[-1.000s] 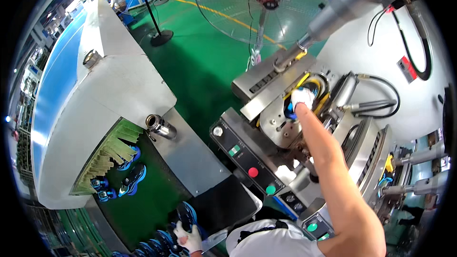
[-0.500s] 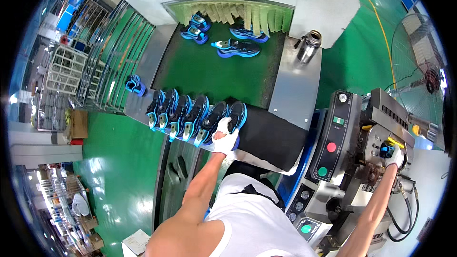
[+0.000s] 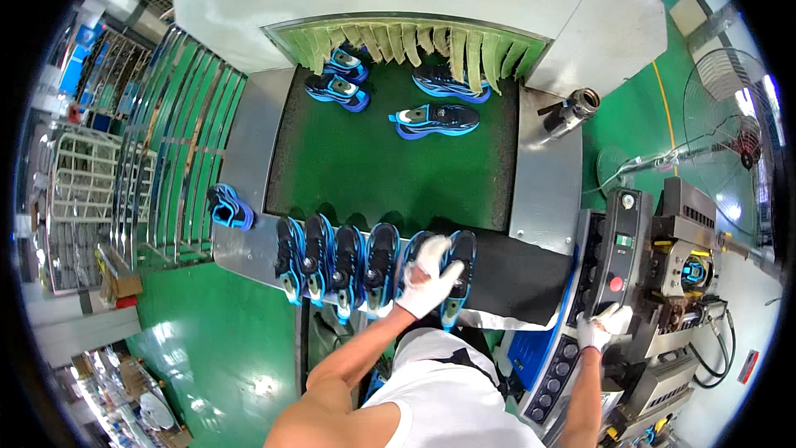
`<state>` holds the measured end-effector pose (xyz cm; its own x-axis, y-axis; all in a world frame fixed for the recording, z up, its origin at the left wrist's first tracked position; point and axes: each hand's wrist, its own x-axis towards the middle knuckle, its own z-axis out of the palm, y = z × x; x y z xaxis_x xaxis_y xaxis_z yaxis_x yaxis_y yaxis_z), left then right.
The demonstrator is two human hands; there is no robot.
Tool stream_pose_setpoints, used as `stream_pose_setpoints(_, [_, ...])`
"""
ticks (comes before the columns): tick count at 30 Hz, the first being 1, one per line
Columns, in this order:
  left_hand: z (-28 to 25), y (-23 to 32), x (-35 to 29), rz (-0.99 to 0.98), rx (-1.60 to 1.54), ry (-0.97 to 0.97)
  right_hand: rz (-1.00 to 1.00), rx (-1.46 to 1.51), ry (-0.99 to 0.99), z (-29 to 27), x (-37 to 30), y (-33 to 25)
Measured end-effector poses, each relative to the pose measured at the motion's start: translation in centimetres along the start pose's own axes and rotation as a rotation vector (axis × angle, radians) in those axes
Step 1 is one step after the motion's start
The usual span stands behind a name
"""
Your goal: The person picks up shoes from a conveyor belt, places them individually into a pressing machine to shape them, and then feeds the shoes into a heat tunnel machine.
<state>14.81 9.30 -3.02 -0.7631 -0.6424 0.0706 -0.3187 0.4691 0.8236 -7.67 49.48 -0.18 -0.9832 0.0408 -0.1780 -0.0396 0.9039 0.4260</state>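
Observation:
A row of black and blue sneakers (image 3: 382, 261) stands along the near edge of the conveyor table. Over its right end is my left hand (image 3: 427, 282) in a white glove, fingers spread. It partly covers one sneaker, beside the rightmost sneaker (image 3: 461, 274); whether it touches them I cannot tell. My gloved right hand (image 3: 603, 327) is at the machine's control panel (image 3: 623, 236), just below the red button (image 3: 616, 284), with its fingers apart. A blue and black shoe (image 3: 695, 272) sits in the machine's round opening (image 3: 676, 274), only partly visible.
Sneakers (image 3: 437, 120) lie on the green belt (image 3: 373, 174) before a strip curtain (image 3: 406, 40). A single sneaker (image 3: 230, 207) sits on the metal left edge. On the right edge stands a steel flask (image 3: 570, 114). A metal rack (image 3: 166, 149) is left, a fan (image 3: 738, 145) right.
My right hand has left the shoe in the machine and moved left to the control panel. My left hand has loosened from the rightmost sneaker, fingers now spread. The whole view has shifted.

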Motion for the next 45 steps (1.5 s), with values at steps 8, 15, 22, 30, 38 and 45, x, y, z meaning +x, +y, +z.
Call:
stream_pose_setpoints(8, [-15.3,-20.5,25.9,-0.248,0.521,0.267,0.057,0.122,0.024,6.5,-3.4,3.6])
stream_pose_setpoints(15, [-21.1,-27.7,38.6,-0.113,0.547,0.260,0.035,0.198,-0.242,4.6,-13.8,-1.8])
stream_pose_setpoints(22, [-20.3,-26.0,31.2,0.075,0.499,0.242,0.223,0.806,-0.394,-1.7,-17.8,-5.9])
stream_pose_setpoints(30, [-13.7,-5.4,15.8,0.303,0.241,-0.242,-0.079,1.169,-0.473,-15.5,-20.8,-12.6])
stream_pose_setpoints(38, [2.5,20.4,2.9,0.974,-0.231,-0.884,-0.114,1.124,0.469,-12.1,-20.3,-9.5])
stream_pose_setpoints(45, [9.9,41.1,-10.3,1.386,-0.409,-1.166,0.655,1.726,-0.050,-7.2,-29.6,9.1])
